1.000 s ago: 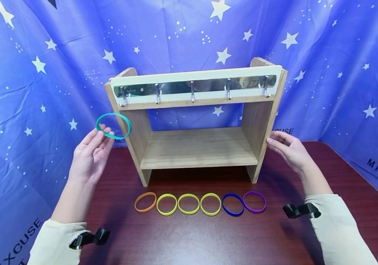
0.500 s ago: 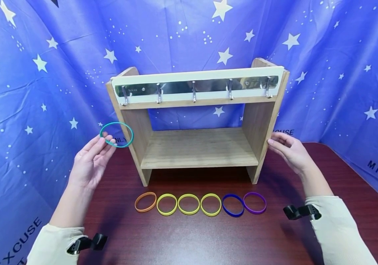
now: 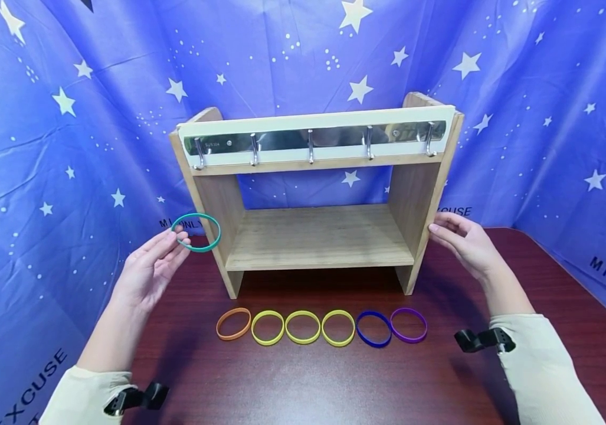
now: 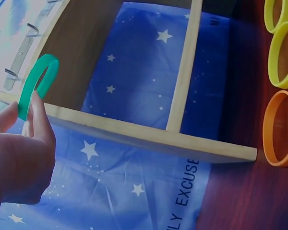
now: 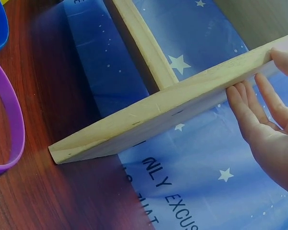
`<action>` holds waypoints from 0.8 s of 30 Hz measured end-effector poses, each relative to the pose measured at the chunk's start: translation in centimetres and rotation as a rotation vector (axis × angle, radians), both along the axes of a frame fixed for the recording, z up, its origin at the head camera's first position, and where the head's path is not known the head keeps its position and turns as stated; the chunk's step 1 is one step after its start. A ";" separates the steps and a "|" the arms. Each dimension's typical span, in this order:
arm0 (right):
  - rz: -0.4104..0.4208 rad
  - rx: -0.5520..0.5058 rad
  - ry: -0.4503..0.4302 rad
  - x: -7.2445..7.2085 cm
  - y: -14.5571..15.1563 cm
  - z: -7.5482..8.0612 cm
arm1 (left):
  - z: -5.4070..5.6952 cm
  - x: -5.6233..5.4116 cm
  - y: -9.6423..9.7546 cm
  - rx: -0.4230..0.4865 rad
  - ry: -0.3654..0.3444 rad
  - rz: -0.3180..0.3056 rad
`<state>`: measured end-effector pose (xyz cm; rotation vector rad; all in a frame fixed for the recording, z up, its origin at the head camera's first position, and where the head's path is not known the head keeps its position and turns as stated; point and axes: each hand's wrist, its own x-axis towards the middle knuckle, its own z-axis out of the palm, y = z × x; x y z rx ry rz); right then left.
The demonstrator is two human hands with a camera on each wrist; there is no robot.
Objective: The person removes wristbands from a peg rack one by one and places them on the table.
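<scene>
In the head view my left hand (image 3: 148, 268) pinches a teal silicone wristband (image 3: 204, 250) between thumb and fingers, in front of the left side panel of a wooden shelf (image 3: 318, 236). The left wrist view shows the same wristband (image 4: 49, 62) standing up from the fingertips. Across the shelf's top runs a metal strip with several hooks (image 3: 310, 147); nothing hangs on them. My right hand (image 3: 464, 242) touches the right side panel. In the right wrist view its thumb is at the panel's front edge (image 5: 149, 105) and its straight fingers (image 5: 245, 103) touch the outer face.
On the dark red table (image 3: 303, 383) a row of wristbands lies before the shelf: orange (image 3: 219, 326), several yellow (image 3: 303, 341), blue (image 3: 373, 344) and purple (image 3: 409, 340). A blue star-patterned curtain (image 3: 292, 53) hangs behind and at both sides.
My left hand has lowered the teal wristband and brought it slightly right, to just in front of the left panel. The right hand keeps its place on the right panel.
</scene>
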<state>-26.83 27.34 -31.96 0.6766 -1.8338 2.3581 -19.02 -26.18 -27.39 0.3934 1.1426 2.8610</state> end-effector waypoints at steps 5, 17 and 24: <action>-0.003 0.022 -0.006 0.0 0.2 0.0 | -0.4 0.1 -0.5 -0.092 -0.032 0.011; -0.015 0.062 -0.004 0.0 0.2 0.2 | -1.8 0.0 -1.5 -0.133 -0.093 0.042; -0.023 0.070 -0.002 0.1 0.1 0.3 | -2.9 -0.4 -1.9 -0.198 -0.144 0.076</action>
